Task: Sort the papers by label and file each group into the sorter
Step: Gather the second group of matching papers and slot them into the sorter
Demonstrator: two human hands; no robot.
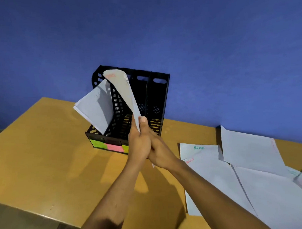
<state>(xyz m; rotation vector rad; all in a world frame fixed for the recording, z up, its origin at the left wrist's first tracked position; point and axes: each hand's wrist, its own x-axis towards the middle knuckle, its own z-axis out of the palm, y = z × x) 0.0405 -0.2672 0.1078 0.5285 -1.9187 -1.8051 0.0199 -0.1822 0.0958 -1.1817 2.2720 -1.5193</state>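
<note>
A black plastic sorter [156, 98] with three upright slots stands on the wooden table [44, 153] against the blue wall. Green, pink and yellow sticky labels [112, 147] run along its front base. A group of white papers [94, 108] leans out of its leftmost slot. My left hand [139, 142] and my right hand [161, 152] are pressed together around the lower edge of a bent stack of papers [123, 91], whose top curls over the sorter and carries faint red writing. Loose white sheets [253, 170] lie on the table to the right, one marked "ADMI" in green.
The table's left corner and front edge fall off to a dark floor [21, 224] at lower left. The blue wall [160, 36] rises directly behind the sorter. Bare tabletop lies left of the sorter.
</note>
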